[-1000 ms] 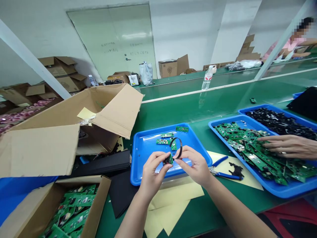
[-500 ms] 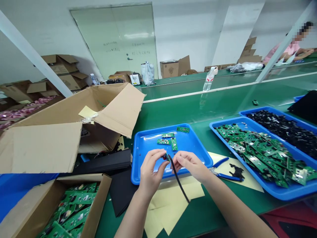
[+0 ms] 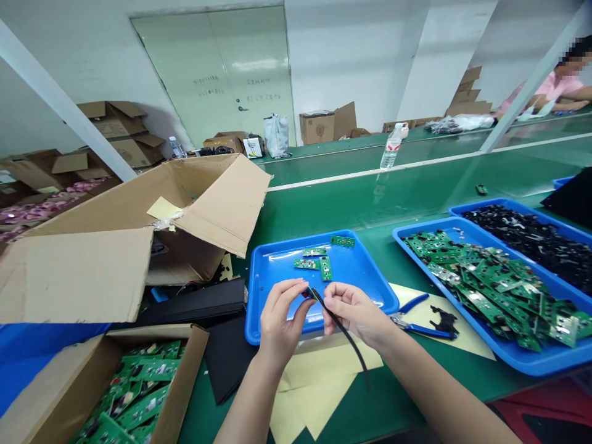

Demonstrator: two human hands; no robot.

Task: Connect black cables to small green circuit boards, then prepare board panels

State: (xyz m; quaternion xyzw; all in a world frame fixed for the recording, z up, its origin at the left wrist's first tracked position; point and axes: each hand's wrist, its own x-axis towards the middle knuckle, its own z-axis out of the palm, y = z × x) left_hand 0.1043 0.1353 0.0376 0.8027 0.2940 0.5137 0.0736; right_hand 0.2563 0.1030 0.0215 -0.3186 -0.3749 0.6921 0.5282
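My left hand (image 3: 283,317) pinches a small green circuit board (image 3: 309,294), mostly hidden by the fingers, over the near side of a blue tray (image 3: 272,271). A thin black strip (image 3: 352,345) runs from the board down to the right, its free end hanging over yellow paper. With closed fingers, my right hand (image 3: 356,313) grips this strip close to the board. Several loose circuit boards (image 3: 326,269) lie farther back in the tray.
Blue-handled pliers (image 3: 423,327) lie right of the tray, beside a larger tray of circuit boards (image 3: 499,290) and another of black parts (image 3: 531,240). At left stand an open carton (image 3: 208,216) and a box of boards (image 3: 148,376). A bottle (image 3: 391,148) stands behind.
My right hand has shifted slightly right along the black strip, and the strip's free end has swung right. My left hand stays nearly in place with the board.
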